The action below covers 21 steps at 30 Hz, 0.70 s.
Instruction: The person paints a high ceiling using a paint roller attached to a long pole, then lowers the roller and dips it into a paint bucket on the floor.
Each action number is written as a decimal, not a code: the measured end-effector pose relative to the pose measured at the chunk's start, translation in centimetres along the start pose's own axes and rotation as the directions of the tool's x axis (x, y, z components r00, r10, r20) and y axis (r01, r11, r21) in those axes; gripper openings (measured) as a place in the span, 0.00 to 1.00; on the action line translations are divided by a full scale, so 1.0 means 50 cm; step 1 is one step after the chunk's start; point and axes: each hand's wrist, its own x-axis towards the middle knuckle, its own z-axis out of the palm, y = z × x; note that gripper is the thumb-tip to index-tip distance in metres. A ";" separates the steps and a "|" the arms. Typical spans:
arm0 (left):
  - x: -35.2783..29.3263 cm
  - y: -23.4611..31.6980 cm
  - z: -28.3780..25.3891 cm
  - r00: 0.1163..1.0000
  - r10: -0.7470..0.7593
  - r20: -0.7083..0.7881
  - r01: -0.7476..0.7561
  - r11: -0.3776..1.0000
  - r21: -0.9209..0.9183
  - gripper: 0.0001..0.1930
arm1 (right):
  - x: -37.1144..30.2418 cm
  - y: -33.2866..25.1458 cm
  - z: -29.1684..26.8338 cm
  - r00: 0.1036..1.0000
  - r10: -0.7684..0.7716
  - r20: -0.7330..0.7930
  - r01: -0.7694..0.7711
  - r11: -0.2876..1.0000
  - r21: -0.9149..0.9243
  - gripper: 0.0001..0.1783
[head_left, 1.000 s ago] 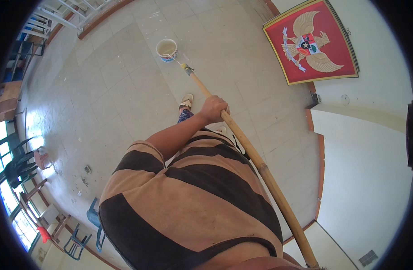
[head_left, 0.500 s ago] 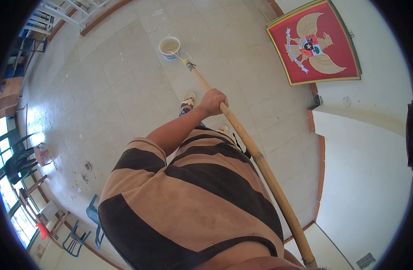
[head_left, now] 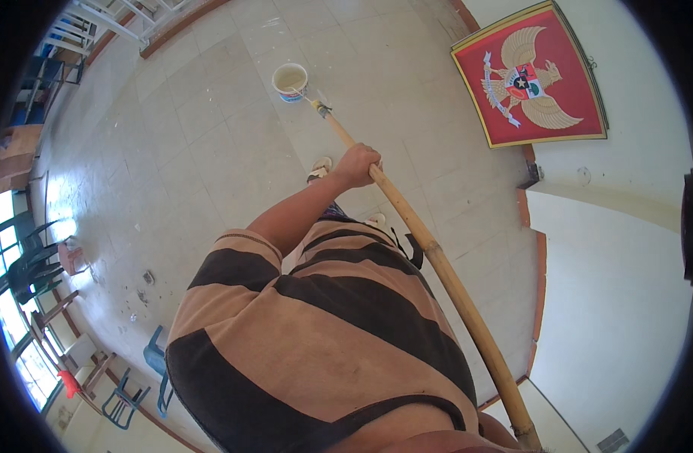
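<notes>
My left hand (head_left: 356,165) is wrapped round a long bamboo pole (head_left: 461,303), which runs from the bucket side down past my right side to the lower edge. Tied to the pole's far end is a thin metal rod (head_left: 307,99) with yellowish wrapping at the joint. This rod reaches into a white bucket (head_left: 290,81) holding a pale, paint-like substance; whatever is on the rod's tip inside is too small to make out. At the lower edge a bit of skin shows beside the pole, but my right hand cannot be seen.
A red framed panel with a gold bird emblem (head_left: 522,81) hangs on the right wall. Dark stacked chairs (head_left: 33,260) and a blue chair (head_left: 158,362) stand at left. White railings (head_left: 131,26) are at upper left. My sandalled foot (head_left: 321,166) is behind the bucket.
The view has shifted slightly, so bucket and panel sit a little lower and further right. My left hand keeps its hold on the pole, whose end stays at the bucket.
</notes>
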 end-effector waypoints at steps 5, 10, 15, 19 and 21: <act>0.002 -0.004 -0.006 1.000 0.001 -0.003 -0.001 1.000 0.027 0.09 | 0.009 0.017 0.011 0.999 0.022 0.029 -0.023 1.000 0.022 0.22; 0.006 -0.012 -0.009 1.000 -0.007 0.030 0.006 1.000 0.027 0.08 | 0.011 0.027 0.018 0.998 0.023 0.061 -0.026 0.999 0.037 0.22; 0.007 -0.024 -0.006 0.996 -0.020 0.083 0.019 1.000 0.012 0.10 | 0.012 0.033 0.025 0.996 0.039 0.083 -0.042 0.998 0.039 0.22; 0.009 -0.030 -0.005 0.998 -0.001 0.059 0.000 1.000 0.008 0.10 | 0.015 0.043 0.032 0.996 0.035 0.081 -0.039 0.998 0.045 0.21; 0.010 -0.033 -0.006 0.996 -0.035 0.087 0.033 0.999 0.030 0.10 | 0.017 0.050 0.035 0.998 0.003 0.068 -0.009 0.997 0.079 0.21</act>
